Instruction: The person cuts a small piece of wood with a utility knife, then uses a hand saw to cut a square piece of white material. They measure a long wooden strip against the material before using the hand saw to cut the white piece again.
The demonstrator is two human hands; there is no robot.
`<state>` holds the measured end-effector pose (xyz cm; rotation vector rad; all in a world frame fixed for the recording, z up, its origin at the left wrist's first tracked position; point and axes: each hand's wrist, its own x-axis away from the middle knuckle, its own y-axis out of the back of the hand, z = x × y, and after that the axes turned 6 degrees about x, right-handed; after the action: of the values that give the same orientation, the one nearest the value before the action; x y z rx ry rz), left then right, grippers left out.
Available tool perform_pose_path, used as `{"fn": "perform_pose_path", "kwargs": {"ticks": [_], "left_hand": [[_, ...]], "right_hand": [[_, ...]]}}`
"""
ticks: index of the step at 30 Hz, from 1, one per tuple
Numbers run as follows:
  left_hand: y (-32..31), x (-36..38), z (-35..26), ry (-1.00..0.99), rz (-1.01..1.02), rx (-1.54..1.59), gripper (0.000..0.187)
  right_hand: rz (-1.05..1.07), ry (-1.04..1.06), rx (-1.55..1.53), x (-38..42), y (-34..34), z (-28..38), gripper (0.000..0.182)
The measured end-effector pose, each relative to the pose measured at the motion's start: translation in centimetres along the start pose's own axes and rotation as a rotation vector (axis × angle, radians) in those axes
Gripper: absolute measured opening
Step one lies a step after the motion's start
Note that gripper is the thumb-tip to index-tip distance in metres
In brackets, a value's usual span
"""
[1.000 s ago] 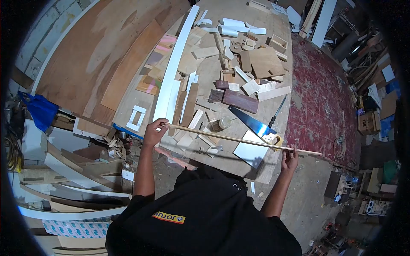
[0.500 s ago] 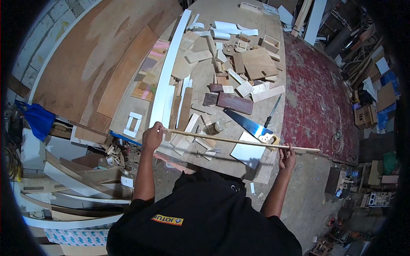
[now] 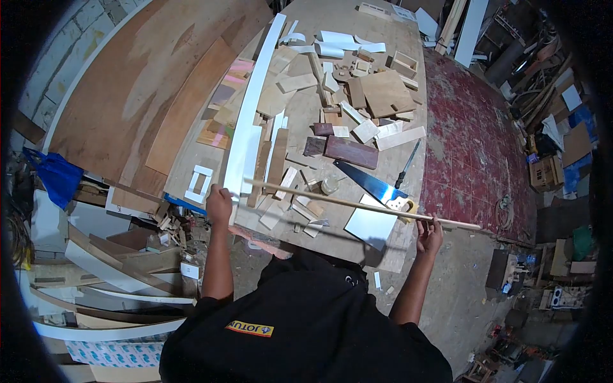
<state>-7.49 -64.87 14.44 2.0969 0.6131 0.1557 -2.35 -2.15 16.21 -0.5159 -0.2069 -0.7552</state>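
A long thin wooden strip (image 3: 357, 203) slants across the near end of the workbench, held up over it. My right hand (image 3: 429, 235) pinches the strip near its right end, beyond the bench's right edge. The left end of the strip is free of my left hand (image 3: 219, 203), which has its fingers curled at the near end of a long white board (image 3: 248, 118). What those fingers hold, if anything, is hidden. Under the strip are a handsaw (image 3: 370, 184) with a pale handle, a glass jar (image 3: 329, 185) and a white panel (image 3: 371, 225).
Wood offcuts (image 3: 351, 152) and a square plywood piece (image 3: 386, 94) crowd the workbench (image 3: 306, 19). A screwdriver-like tool (image 3: 408, 165) lies near the right edge. Large brown sheets (image 3: 128, 89) lean at left, above curved boards (image 3: 108, 271). Red flooring (image 3: 472, 147) is at right.
My left hand has let go of the strip's left end and moved left and slightly down. That end sits a little higher. My right hand keeps its grip.
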Motion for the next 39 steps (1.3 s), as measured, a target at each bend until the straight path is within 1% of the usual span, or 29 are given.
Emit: {"fn": "perform_pose_path", "kwargs": {"ticks": [2,3,4,6,8,10,12,14,15,17,18,20,21,22,24,25,26,27,28,29,30,31,32,33,34,35,36,38,39], "left_hand": [[-0.3,-0.5,2.0,0.163,-0.006,0.353,0.023],[-0.5,-0.6,3.3,0.128,-0.011,0.307,0.028],[-0.6,-0.5,3.9,0.127,-0.012,0.307,0.028],[-1.0,-0.1,4.9,0.187,0.142,0.315,0.029],[-1.9,0.4,5.5,0.143,0.188,0.260,0.028],[-4.2,1.0,6.7,0.100,0.227,0.206,0.028],[-7.8,1.8,7.8,-0.028,0.196,0.477,0.035],[-7.8,2.9,4.9,0.113,0.566,0.762,0.046],[-6.9,3.9,2.1,0.111,0.563,0.763,0.046],[-4.5,5.9,-4.5,0.321,0.629,0.944,0.041],[-4.5,6.2,-5.8,0.317,0.633,0.946,0.041],[-4.7,6.7,-7.5,0.191,0.642,1.300,0.042],[-4.9,6.8,-8.2,0.169,0.601,1.395,0.032],[-4.6,7.0,-9.2,0.169,0.599,1.396,0.032],[-3.8,6.9,-11.1,0.325,0.451,1.455,0.036],[-3.8,6.7,-11.7,0.358,0.373,1.554,0.033],[-3.5,6.4,-11.8,0.357,0.370,1.555,0.033],[-3.1,6.0,-11.8,0.325,0.327,1.589,0.031],[-2.8,5.4,-11.7,0.293,0.284,1.623,0.030],[-2.3,4.6,-11.4,0.226,0.243,1.581,0.028],[-0.9,3.7,-12.5,0.190,0.168,1.529,0.030],[-1.5,2.2,-11.3,0.154,0.058,1.586,0.031],[1.1,1.2,-12.9,0.067,-0.015,1.437,0.035],[2.3,-0.1,-12.9,0.035,-0.111,1.394,0.035],[4.3,-1.0,-14.5,0.036,-0.231,1.423,0.033],[5.2,-2.8,-14.0,0.002,-0.309,1.377,0.030],[7.7,-3.2,-16.2,0.012,-0.375,1.437,0.029],[11.1,-5.0,-17.1,-0.042,-0.344,1.356,0.033],[12.2,-6.1,-17.6,-0.051,-0.341,1.355,0.033]], "right_hand": [[-0.009,0.018,-0.004,-0.4,0.7,-0.3,0.026],[-0.007,0.018,-0.005,-0.4,0.6,-0.5,0.026],[-0.018,0.021,-0.018,-0.2,0.5,-0.8,0.025],[-0.034,0.024,-0.032,-0.3,0.7,-1.6,0.024],[0.013,0.010,0.035,-0.9,1.0,-2.9,0.026],[0.065,-0.010,0.000,1.3,-1.4,-2.3,0.029],[0.043,-0.060,-0.022,2.6,-3.2,-2.2,0.022],[0.059,-0.091,-0.020,2.3,-3.4,-3.4,0.024],[0.050,-0.126,-0.033,2.3,-3.6,-4.1,0.026],[0.062,-0.194,-0.080,2.5,-3.8,-5.5,0.028],[0.091,-0.242,-0.120,2.3,-3.6,-6.6,0.028],[0.076,-0.300,-0.106,3.4,-4.3,-8.3,0.028],[0.083,-0.331,-0.101,4.3,-4.7,-8.8,0.022],[0.073,-0.372,-0.148,5.2,-5.2,-9.4,0.014],[0.107,-0.429,-0.180,7.0,-5.7,-10.9,0.011],[0.142,-0.446,-0.205,7.7,-5.4,-11.9,0.012],[0.178,-0.463,-0.230,8.2,-5.1,-12.8,0.014],[0.217,-0.523,-0.208,8.7,-5.2,-13.4,0.016],[0.188,-0.590,-0.111,10.3,-6.1,-12.4,0.020],[0.277,-0.619,-0.041,10.7,-6.0,-12.5,0.025],[0.363,-0.648,0.028,11.1,-5.7,-12.8,0.031],[0.360,-0.651,0.028,11.5,-5.5,-12.7,0.031],[0.408,-0.686,0.132,12.0,-5.4,-12.5,0.032],[0.458,-0.719,0.236,12.4,-5.3,-12.3,0.033],[0.457,-0.717,0.235,12.6,-5.2,-12.3,0.033],[0.520,-0.753,0.266,12.8,-4.9,-12.2,0.033],[0.583,-0.790,0.298,13.0,-4.8,-12.2,0.034],[0.563,-0.827,0.312,13.6,-5.2,-11.5,0.033],[0.610,-0.864,0.406,14.1,-5.8,-10.6,0.034]]}}
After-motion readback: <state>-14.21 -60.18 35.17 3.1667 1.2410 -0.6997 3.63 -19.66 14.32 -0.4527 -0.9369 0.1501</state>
